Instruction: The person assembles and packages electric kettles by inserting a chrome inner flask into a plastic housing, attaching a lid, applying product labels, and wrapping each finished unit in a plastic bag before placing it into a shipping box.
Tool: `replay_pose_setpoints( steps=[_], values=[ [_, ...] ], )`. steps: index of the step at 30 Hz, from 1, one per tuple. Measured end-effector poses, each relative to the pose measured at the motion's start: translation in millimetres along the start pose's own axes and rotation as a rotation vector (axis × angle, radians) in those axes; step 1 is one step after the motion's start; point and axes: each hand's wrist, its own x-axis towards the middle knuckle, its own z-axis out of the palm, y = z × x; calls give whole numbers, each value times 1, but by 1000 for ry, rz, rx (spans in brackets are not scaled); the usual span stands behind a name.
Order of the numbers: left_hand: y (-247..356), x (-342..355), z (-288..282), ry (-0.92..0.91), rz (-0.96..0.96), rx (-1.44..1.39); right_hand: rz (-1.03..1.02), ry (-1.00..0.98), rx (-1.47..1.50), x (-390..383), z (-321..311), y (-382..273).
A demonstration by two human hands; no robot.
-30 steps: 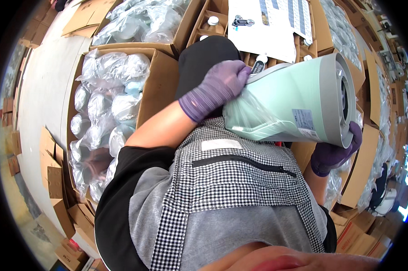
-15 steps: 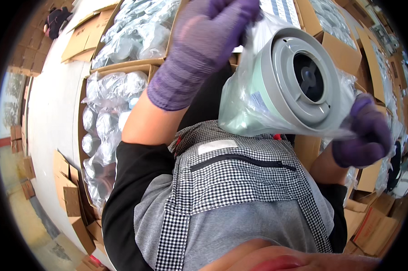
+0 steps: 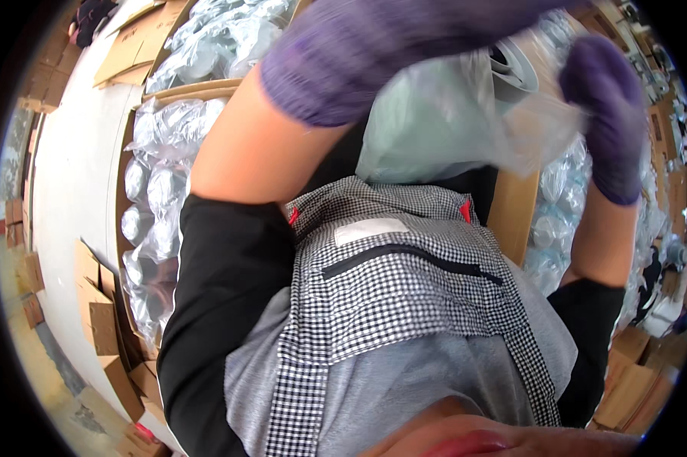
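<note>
My left hand (image 3: 389, 42), in a purple glove, reaches across the top of the view, motion-blurred, its fingers mostly beyond the edge. Beneath it, a pale green cylindrical item with a grey rim (image 3: 514, 80) rests near my lap inside a loose clear plastic bag (image 3: 427, 133), largely hidden by the bag and my left hand. My right hand (image 3: 602, 99), also gloved, is raised at the bag's right edge with fingers curled and blurred; what it holds, if anything, I cannot make out. A checked apron (image 3: 404, 297) covers my front.
Cardboard boxes of bagged items (image 3: 160, 190) line my left, and more wrapped items (image 3: 556, 213) lie to my right. Flattened cardboard (image 3: 100, 312) is on the pale floor (image 3: 62, 190). Another person in dark clothing (image 3: 92, 23) is at the far upper left.
Both my hands have risen, the left sweeping toward the upper right. The green item is now more covered by bag and has shifted upward, its grey end mostly out of sight.
</note>
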Motion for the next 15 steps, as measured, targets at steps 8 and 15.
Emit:
replay_pose_setpoints(
  steps=[8, 15],
  values=[
    [30, -133, 8, -157, -876, -495, 9, -165, 938, -67, -60, -12],
    [14, -153, 20, -159, -951, -753, 262, 92, 772, -104, -77, 39]
  ],
)
